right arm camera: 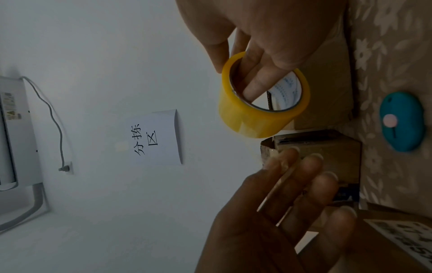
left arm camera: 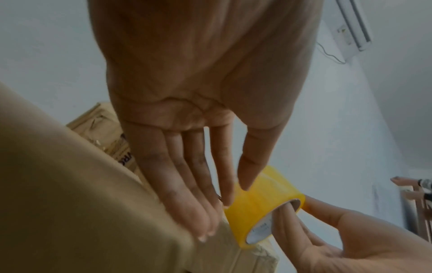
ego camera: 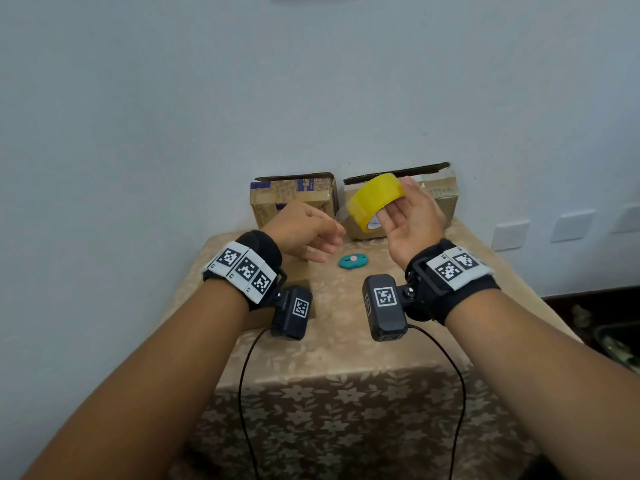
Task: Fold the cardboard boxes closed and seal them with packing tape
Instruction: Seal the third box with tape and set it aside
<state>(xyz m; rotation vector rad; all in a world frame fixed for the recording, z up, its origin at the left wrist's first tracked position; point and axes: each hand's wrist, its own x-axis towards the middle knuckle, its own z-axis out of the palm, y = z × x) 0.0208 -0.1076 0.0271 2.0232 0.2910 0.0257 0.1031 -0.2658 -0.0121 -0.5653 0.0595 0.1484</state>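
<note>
My right hand (ego camera: 412, 220) holds a yellow roll of packing tape (ego camera: 375, 202) in the air, fingers through the core (right arm camera: 254, 81) and thumb outside. My left hand (ego camera: 304, 233) is just left of the roll, fingers nearly straight (left arm camera: 187, 175). Its thumb and forefinger pinch a short clear tape end (ego camera: 341, 214) drawn off the roll. Two cardboard boxes stand against the wall, the left one (ego camera: 294, 199) and the right one (ego camera: 440, 199), whose top flap stands up. A third box (ego camera: 299, 271) lies under my left wrist, mostly hidden.
A teal cutter (ego camera: 353, 261) lies on the floral tablecloth (ego camera: 346, 358) between my hands. The wall is close behind the boxes and carries a paper sign (right arm camera: 158, 136). The table ends at the right, where dark clutter (ego camera: 609, 341) sits lower.
</note>
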